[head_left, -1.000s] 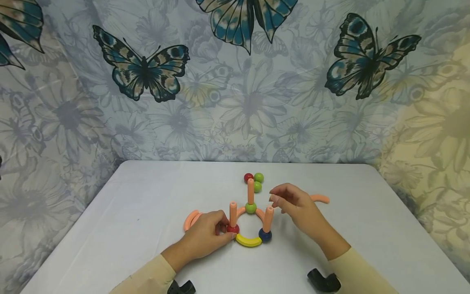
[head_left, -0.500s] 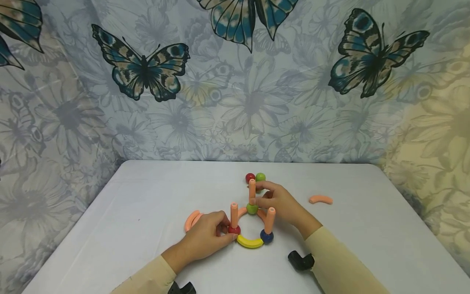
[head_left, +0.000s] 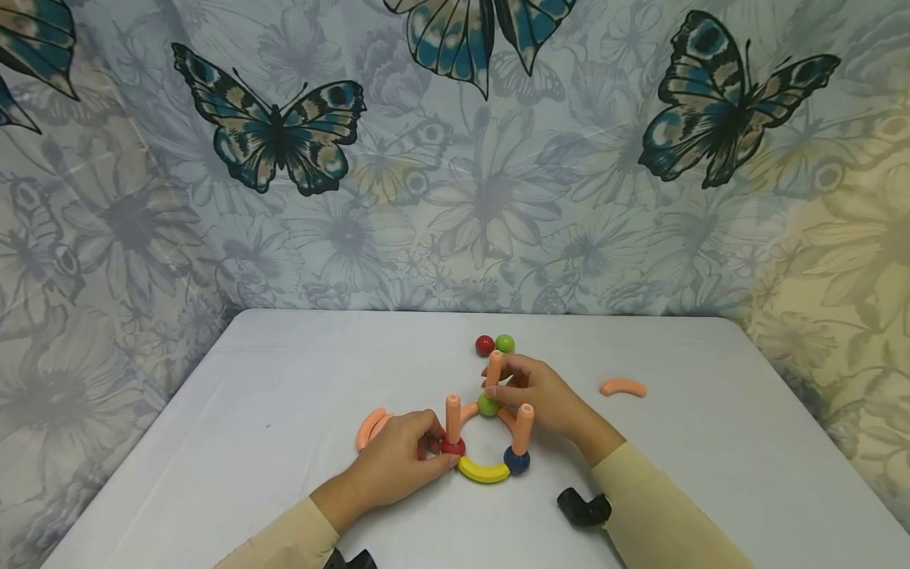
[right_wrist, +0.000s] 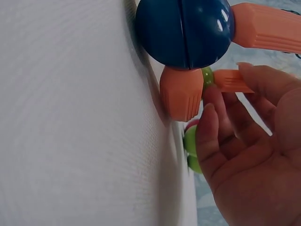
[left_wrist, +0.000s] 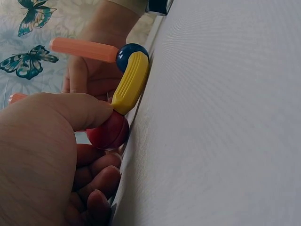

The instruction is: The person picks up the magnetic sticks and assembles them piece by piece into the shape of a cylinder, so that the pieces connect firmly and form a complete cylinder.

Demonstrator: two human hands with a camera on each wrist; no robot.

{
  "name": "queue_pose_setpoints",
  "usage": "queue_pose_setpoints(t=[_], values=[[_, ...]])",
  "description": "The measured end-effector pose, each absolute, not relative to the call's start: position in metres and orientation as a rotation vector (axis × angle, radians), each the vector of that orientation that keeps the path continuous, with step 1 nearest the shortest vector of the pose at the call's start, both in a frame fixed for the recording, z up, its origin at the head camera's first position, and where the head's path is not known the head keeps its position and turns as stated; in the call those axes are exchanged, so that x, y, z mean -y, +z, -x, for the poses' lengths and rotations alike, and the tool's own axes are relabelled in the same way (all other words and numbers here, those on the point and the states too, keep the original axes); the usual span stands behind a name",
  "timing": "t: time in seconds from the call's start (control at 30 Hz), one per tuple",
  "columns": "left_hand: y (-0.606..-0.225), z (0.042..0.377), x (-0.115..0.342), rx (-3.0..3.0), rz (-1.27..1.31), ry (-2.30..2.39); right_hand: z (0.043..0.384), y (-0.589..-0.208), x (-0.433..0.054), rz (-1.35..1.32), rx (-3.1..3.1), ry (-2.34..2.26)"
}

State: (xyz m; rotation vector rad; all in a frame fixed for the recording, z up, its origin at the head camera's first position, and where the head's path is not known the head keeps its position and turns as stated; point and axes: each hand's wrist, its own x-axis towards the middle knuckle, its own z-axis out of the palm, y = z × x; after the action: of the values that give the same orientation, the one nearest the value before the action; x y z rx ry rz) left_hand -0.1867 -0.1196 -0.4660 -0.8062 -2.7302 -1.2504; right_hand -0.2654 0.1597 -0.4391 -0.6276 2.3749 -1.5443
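Note:
A ring of magnetic-looking building pieces lies on the table, with a red ball point(head_left: 453, 447), a blue ball point(head_left: 517, 460) and a green ball point(head_left: 487, 405) joined by curved pieces, the front one yellow point(head_left: 483, 472). An upright orange rod stands on each ball. My left hand point(head_left: 398, 457) pinches the red ball between thumb and fingers; the left wrist view shows the thumb point(left_wrist: 96, 110) against it. At the back, my right hand point(head_left: 533, 387) grips the rear orange rod point(head_left: 494, 366) low down, just above the green ball. That rod leans slightly right.
Behind the ring sit a loose red ball point(head_left: 485, 345) and green ball point(head_left: 505, 343); the right wrist view shows another green ball point(right_wrist: 194, 164). An orange curved piece point(head_left: 623, 387) lies at right, more point(head_left: 371, 427) at left. Black elbow-shaped parts point(head_left: 584, 507) are near the sleeves.
My right hand has moved left from beside the ring and taken hold of the rear rod, which has tilted slightly right. My left hand stays at the red ball.

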Motion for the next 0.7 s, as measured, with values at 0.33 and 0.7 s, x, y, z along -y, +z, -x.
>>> queue_pose_setpoints(t=[0.33,0.7], values=[[-0.466,0.186,0.119,2.695,0.829,-1.235,0.263,-0.444,-0.163,0.607,-2.411,-1.498],[-0.469,0.188,0.119,2.567,0.892,-1.315,0.262,-0.448,-0.173,0.609,-2.376,-1.518]])
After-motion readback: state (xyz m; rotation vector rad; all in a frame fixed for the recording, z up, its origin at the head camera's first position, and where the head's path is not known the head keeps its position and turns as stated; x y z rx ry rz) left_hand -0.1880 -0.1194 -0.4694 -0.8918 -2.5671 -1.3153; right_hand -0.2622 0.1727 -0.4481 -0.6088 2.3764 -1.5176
